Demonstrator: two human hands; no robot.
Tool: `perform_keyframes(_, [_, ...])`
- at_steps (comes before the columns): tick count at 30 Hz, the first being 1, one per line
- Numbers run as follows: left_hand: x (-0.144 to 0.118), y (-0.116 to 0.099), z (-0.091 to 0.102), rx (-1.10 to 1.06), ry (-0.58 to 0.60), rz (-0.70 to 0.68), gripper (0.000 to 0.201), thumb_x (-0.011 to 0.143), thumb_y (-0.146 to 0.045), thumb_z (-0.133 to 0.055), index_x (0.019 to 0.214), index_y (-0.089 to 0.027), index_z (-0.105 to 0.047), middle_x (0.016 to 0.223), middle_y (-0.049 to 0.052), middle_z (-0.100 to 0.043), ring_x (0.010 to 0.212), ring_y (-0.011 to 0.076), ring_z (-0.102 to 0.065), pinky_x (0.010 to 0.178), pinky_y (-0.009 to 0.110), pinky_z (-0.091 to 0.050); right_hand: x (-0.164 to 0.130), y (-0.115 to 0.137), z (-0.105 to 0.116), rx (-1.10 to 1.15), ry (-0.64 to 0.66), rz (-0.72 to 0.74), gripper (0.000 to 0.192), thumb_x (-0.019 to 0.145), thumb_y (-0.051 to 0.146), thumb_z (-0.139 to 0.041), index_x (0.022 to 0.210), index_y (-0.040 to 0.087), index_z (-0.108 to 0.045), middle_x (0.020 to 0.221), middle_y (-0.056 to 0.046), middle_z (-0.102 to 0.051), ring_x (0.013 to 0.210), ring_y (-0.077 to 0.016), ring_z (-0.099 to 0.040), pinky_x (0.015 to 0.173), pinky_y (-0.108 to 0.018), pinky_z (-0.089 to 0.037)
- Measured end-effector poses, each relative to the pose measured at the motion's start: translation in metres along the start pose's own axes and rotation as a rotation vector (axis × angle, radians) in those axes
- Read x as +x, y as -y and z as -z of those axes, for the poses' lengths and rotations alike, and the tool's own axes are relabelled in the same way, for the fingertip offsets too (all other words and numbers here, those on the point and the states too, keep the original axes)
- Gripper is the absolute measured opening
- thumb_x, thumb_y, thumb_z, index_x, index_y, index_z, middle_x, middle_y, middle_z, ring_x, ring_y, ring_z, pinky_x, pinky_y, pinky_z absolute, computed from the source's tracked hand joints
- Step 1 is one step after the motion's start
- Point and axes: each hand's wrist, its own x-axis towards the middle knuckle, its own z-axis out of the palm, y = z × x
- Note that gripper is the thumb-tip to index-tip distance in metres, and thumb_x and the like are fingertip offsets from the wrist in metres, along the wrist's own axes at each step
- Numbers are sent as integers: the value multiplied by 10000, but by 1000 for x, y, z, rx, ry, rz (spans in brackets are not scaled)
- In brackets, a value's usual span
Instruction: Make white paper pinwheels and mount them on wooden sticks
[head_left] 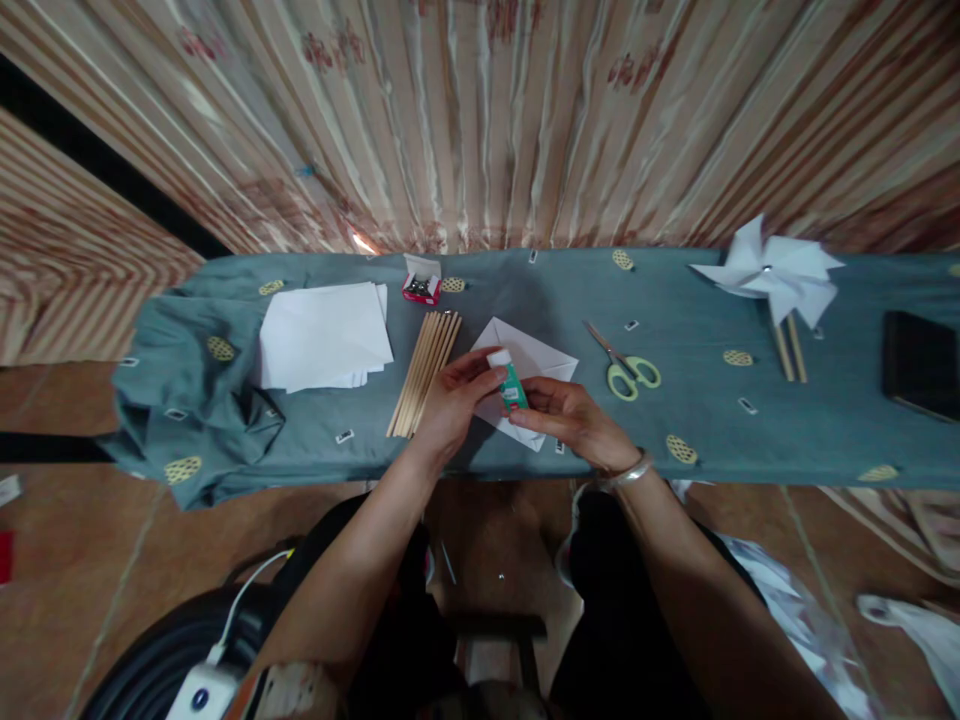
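Note:
A green glue stick [513, 388] with a white cap is held between both hands, tilted, above a folded white paper square [541, 358]. My left hand [459, 392] grips it near the capped upper end. At its lower end, the fingers of my right hand [561, 412] close round it. The paper lies on the cloth with crease lines showing, partly covered by my hands. Just left of my left hand lies a row of several thin wooden sticks [424, 375]. Scissors [624, 368] with light green handles rest to the right of my right hand.
A stack of white paper [326, 335] lies at the left, with a small open red box [422, 282] behind the sticks. White paper pinwheels [772, 268] on wooden sticks and a dark flat object [921, 362] are at the right. A pleated curtain [495, 130] hangs behind the table.

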Motion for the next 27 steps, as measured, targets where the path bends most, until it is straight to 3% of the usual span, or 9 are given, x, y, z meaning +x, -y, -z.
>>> perform_keyframes(11, [5, -2, 11, -107, -72, 2, 292, 598, -251, -847, 857, -195, -725, 822, -22, -700, 758, 98, -631, 780, 255, -487, 2, -2, 9, 3, -23, -11, 377, 657, 362, -824, 969, 193, -697, 932, -32, -736, 783, -127, -663, 743, -267, -522])
perform_keyframes(16, [8, -11, 19, -101, -156, -29, 250, 628, -230, -821, 847, -196, -706, 834, -25, -698, 758, 92, -629, 770, 238, -487, -3, 2, 28, -142, -8, -37, 397, 660, 375, -819, 985, 180, -698, 941, -65, -746, 859, -167, -679, 812, -330, -534])
perform_keyframes(20, [9, -11, 23, -152, -175, -6, 274, 610, -240, -842, 838, -186, -699, 808, -30, -693, 732, 82, -623, 742, 227, -490, 5, 1, 51, -275, -332, 126, 388, 684, 403, -781, 998, 195, -686, 995, -76, -734, 898, -196, -682, 833, -364, -536])
perform_keyframes(23, [9, -7, 21, -169, -147, 38, 305, 591, -244, -853, 848, -178, -703, 822, -19, -702, 740, 86, -627, 729, 223, -491, 21, -1, 60, -501, -574, 271, 373, 739, 359, -708, 1064, 181, -664, 1039, -104, -723, 896, -229, -689, 846, -411, -534])
perform_keyframes(27, [10, -2, 17, -143, -105, 67, 316, 619, -249, -834, 902, -185, -710, 872, -4, -711, 784, 102, -641, 754, 232, -495, 40, -2, 63, -939, -659, 366, 381, 805, 262, -595, 1167, 147, -625, 1155, -156, -692, 1025, -287, -664, 943, -471, -491])
